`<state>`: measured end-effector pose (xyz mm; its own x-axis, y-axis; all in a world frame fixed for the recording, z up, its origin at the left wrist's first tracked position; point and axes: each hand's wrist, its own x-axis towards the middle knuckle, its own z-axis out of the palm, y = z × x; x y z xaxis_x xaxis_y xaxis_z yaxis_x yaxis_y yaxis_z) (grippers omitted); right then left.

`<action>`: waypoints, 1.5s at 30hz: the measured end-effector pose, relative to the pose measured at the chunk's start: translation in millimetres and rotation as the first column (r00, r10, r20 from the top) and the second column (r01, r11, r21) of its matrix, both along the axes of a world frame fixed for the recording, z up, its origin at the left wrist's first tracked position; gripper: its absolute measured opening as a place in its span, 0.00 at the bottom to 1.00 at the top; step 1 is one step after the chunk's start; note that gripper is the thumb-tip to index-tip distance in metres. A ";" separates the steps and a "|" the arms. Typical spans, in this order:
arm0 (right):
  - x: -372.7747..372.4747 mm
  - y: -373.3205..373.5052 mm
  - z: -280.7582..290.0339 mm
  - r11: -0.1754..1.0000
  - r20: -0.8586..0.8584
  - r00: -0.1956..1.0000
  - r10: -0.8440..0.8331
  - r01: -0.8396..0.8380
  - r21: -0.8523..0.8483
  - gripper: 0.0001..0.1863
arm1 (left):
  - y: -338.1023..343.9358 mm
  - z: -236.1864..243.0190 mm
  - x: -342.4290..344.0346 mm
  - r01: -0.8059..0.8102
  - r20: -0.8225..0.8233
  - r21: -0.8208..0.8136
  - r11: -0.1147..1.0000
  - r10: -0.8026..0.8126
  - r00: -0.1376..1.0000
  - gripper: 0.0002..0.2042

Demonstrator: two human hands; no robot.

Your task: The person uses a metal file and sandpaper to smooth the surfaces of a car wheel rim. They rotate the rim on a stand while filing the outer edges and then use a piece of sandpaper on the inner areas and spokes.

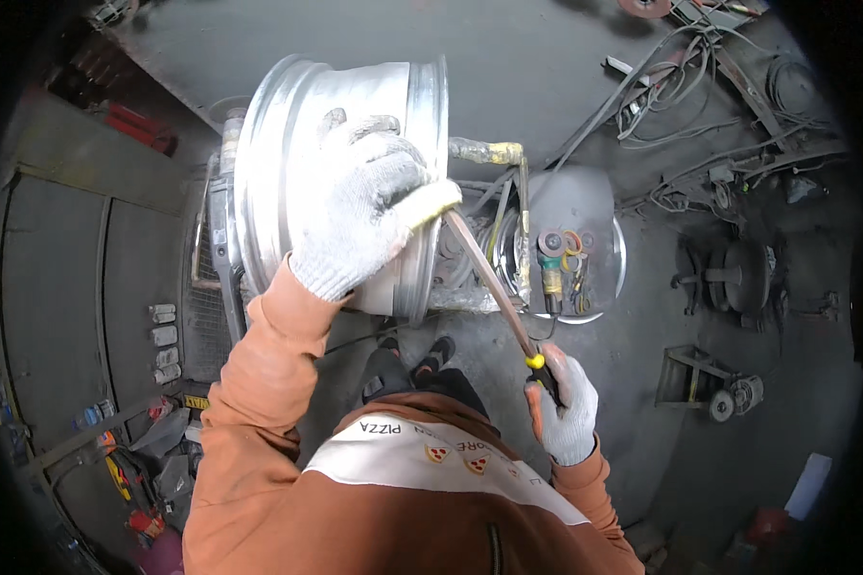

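In front of me lies a silver wheel rim (pixel 374 91) on its side, its barrel facing up. My left hand (pixel 360 196), in a grey-white glove, rests on the barrel with its fingers apart. Its yellow-covered thumb reaches to the rim's right edge, at the far end of a long flat file (pixel 489 273). Whether the thumb presses on the file or only lies beside it, I cannot tell. Lower right, my right hand (pixel 568 407), also gloved, is closed around the file's black and yellow handle. The file slants up and left to the rim's edge.
A taped metal frame (pixel 524 216) stands just right of the rim. Beyond it, a round surface (pixel 585 196) carries a green angle grinder (pixel 551 264) and small discs. Cables (pixel 681 86) tangle at the upper right. A small metal stand (pixel 686 374) is on the floor at right.
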<state>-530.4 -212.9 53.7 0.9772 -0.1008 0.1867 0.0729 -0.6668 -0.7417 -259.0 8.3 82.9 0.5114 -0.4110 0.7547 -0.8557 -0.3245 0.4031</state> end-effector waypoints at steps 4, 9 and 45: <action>0.2 12.5 -5.0 0.998 0.073 0.996 -0.047 0.044 0.041 0.23 | -0.1 -3.3 8.8 0.017 -0.124 -0.010 1.000 -0.019 0.992 0.12; 32.8 15.0 2.5 0.999 0.011 0.998 -0.054 0.054 0.006 0.22 | -2.0 6.1 9.1 -0.061 -0.682 -0.169 0.984 -0.072 0.728 0.12; 82.1 -10.7 24.4 0.989 -0.142 0.979 0.145 -0.146 0.003 0.22 | 15.1 -10.6 18.7 -0.368 -0.096 -0.150 0.918 0.357 0.929 0.16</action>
